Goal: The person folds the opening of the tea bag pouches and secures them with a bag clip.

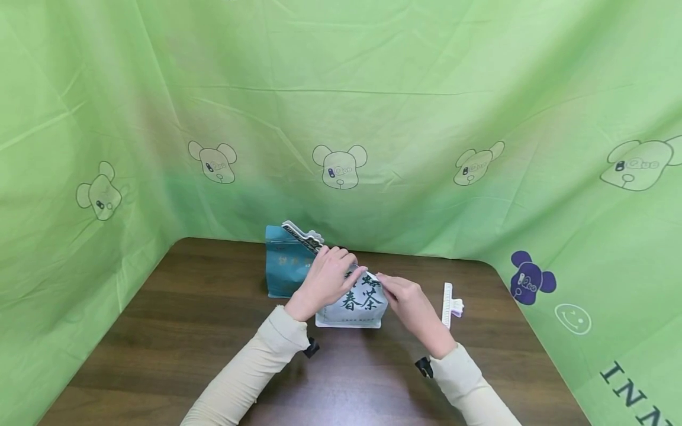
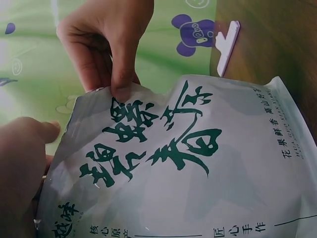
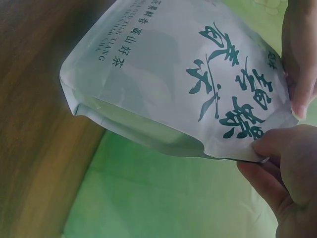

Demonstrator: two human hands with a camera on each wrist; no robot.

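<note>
A pale white-green tea bag (image 1: 353, 305) with dark green Chinese lettering stands upright on the table. My right hand (image 1: 410, 305) pinches its top right corner, thumb on the printed face (image 2: 158, 139) and fingers behind. My left hand (image 1: 327, 281) is at the top left of the bag, its thumb by the top edge and its fingers partly hidden behind. In the right wrist view, the bag's side gusset (image 3: 143, 126) shows below the front face, and my right hand's thumb and fingers (image 3: 282, 163) grip the corner.
Behind and left stands a teal bag (image 1: 282, 266), overlapped at its top by a black-and-white sealing clip (image 1: 303, 236). Another white sealing clip (image 1: 448, 305) with a lilac-tinted handle lies right of my right hand. Green printed cloth (image 1: 341, 118) encloses the brown wooden table (image 1: 186, 331).
</note>
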